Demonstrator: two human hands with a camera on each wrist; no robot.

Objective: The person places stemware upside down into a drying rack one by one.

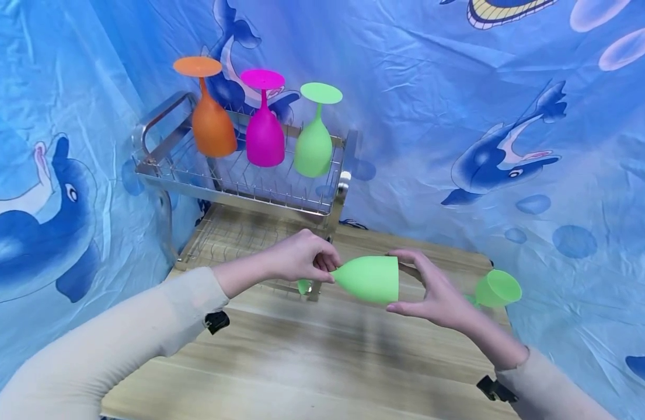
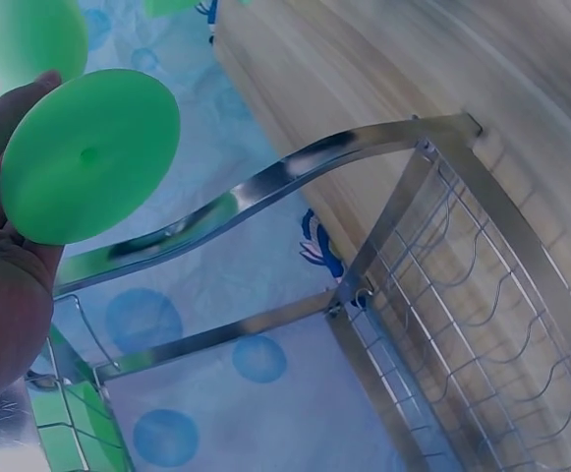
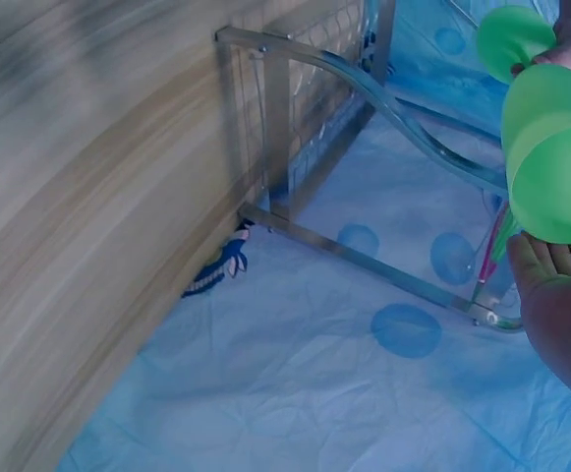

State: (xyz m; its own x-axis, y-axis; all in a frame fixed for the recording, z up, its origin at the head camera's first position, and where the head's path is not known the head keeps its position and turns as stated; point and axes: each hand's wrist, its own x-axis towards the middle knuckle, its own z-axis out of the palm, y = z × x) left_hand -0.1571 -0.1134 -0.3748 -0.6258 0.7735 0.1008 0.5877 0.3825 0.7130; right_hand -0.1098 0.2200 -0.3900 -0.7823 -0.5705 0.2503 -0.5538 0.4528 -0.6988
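A light green goblet lies sideways in the air between the hands, bowl toward the right. My left hand pinches its stem near the bowl. The goblet's round foot faces the left wrist view; the head view shows only a bit of it below that hand. My right hand spans the bowl at the rim, thumb on the near side and fingers on the far side. In the right wrist view the fingers of the right hand meet the bowl's rim.
A two-tier metal dish rack stands at the back left. Upside down on its top tier are an orange goblet, a magenta goblet and a green goblet. Another green goblet is at the wooden table's right edge.
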